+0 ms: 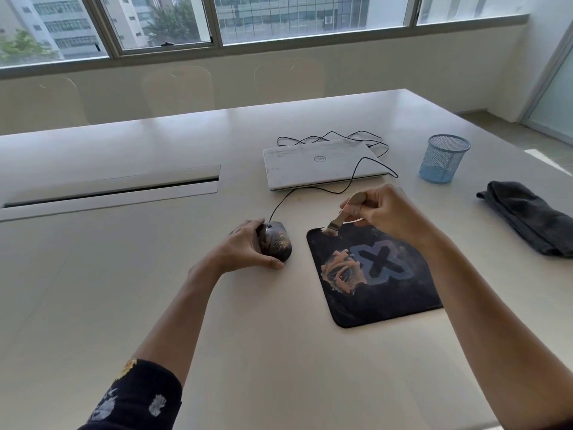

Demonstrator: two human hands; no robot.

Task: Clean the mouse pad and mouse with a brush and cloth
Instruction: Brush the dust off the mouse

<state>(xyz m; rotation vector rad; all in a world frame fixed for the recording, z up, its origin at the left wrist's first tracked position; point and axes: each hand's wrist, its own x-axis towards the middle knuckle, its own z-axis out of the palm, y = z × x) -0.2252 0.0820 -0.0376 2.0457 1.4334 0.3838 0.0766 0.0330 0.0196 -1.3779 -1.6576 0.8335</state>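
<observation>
A dark mouse pad (381, 293) with a blue X print lies on the white table (155, 274) right of centre. My right hand (383, 211) grips a small pale brush (339, 218) by its handle, and the bristles touch the pad's far left corner. Left of the pad sits a dark wired mouse (276, 242) on the bare table. My left hand (245, 248) curls round it, thumb at its near end. A folded dark grey cloth (527, 221) lies at the far right, away from both hands.
A closed white laptop (322, 164) lies behind the pad, with the mouse's black cable (356, 178) looping over and around it. A blue mesh cup (443, 158) stands at the back right. A cable slot (111, 189) runs across the left of the table.
</observation>
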